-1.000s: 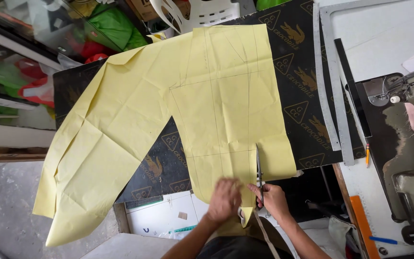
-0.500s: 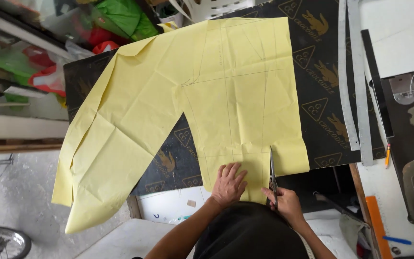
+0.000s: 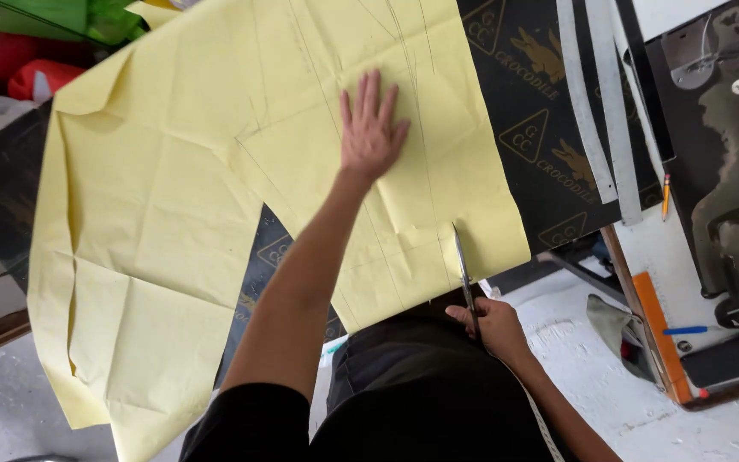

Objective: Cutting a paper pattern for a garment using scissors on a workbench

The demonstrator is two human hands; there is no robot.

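A large sheet of pale yellow pattern paper (image 3: 215, 214), creased and marked with pencil lines, lies spread over a black printed cutting mat (image 3: 558, 111). The left hand (image 3: 371, 128) presses flat on the paper's upper middle, fingers spread wide. The right hand (image 3: 493, 323) grips the handles of long steel scissors (image 3: 464, 274), whose blades cut into the paper's near edge. An orange pencil (image 3: 665, 195) lies to the right, beside two grey strips (image 3: 600, 103).
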